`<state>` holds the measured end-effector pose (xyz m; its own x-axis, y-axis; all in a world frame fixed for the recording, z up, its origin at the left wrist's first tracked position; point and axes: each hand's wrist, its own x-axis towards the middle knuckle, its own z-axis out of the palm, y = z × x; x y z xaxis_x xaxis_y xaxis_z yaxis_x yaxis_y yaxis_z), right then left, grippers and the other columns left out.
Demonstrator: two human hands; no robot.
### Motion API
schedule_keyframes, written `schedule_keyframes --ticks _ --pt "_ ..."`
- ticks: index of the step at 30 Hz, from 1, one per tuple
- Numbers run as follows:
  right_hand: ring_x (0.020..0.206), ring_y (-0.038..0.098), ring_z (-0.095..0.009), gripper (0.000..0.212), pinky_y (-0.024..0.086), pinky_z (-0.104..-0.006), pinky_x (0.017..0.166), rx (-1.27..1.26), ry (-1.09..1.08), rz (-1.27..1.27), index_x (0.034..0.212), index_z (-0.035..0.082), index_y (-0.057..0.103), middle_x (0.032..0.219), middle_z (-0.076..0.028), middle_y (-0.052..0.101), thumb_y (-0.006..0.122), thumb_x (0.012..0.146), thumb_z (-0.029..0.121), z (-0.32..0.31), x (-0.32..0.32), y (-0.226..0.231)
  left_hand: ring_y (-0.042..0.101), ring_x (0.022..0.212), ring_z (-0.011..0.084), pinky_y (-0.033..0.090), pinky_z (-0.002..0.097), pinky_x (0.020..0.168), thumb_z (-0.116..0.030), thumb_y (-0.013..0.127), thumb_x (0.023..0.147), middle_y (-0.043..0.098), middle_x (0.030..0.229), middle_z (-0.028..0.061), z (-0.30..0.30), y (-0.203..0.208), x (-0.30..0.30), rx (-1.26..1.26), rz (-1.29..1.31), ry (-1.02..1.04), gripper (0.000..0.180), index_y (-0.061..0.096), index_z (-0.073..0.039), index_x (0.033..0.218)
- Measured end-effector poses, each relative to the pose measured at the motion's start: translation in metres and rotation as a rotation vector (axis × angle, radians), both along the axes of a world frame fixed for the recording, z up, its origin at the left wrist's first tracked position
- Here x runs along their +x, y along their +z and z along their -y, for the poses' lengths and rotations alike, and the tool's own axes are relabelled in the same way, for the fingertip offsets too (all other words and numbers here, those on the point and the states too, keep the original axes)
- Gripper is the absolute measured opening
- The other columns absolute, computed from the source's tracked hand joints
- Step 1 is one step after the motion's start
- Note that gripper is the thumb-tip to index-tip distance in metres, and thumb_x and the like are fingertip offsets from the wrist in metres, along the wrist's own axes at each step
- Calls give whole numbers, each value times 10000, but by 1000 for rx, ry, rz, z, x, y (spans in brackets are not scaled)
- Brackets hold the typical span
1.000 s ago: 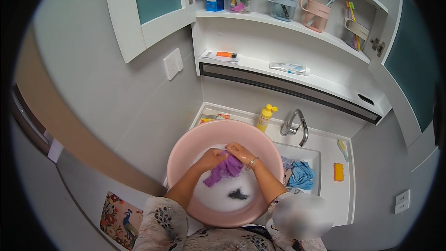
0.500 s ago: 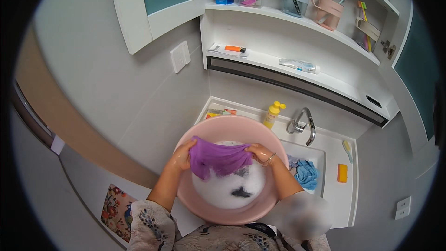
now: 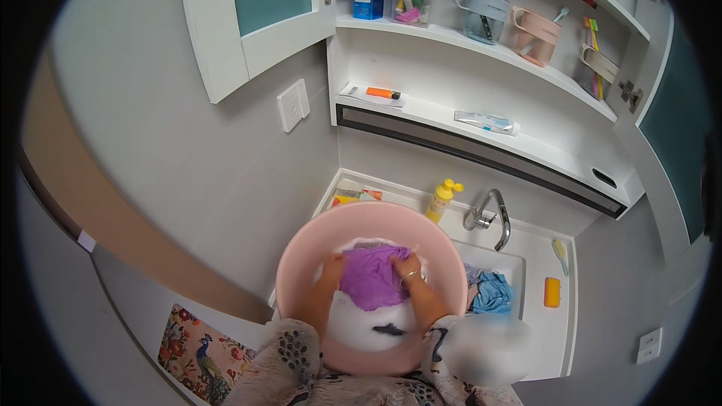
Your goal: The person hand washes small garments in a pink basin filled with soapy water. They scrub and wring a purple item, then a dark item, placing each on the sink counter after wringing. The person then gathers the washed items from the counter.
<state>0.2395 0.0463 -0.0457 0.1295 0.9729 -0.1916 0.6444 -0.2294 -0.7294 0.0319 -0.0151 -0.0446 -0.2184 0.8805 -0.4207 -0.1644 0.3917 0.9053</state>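
Note:
A wide pink basin holds white suds, and a purple cloth is stretched between my hands inside it. My left hand grips the cloth's left edge, its fingers partly hidden by the cloth. At the upper right corner my right hand, with a bracelet on the wrist, pinches the fabric. The cloth hangs down onto the foam. A small dark piece of fabric shows through the suds below it.
Right of the basin, blue wet cloth lies in the sink under a chrome faucet. A yellow bottle stands behind. An orange soap bar and a brush lie on the right counter. An open cabinet hangs above.
Both hands have come down into the basin and closer together. The purple cloth has lowered toward the suds and bunched, still held at both sides. The view has tilted slightly.

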Motion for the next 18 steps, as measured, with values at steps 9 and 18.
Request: schedule_keyframes --ticks 9,18 --pt "1009 544 -255 343 388 -302 899 70 211 -344 1089 45 554 1071 -139 588 385 796 97 16 -26 1 453 1080 238 448 427 761 -303 520 814 479 1157 113 -3 9 24 -229 385 147 430 444 -102 1186" --pt "703 592 -334 305 466 -412 644 404 522 158 757 17 592 761 -167 614 410 853 243 49 -66 68 544 913 194 463 366 767 -280 479 868 562 998 84 0 59 69 -136 616 22 282 513 -72 1055"
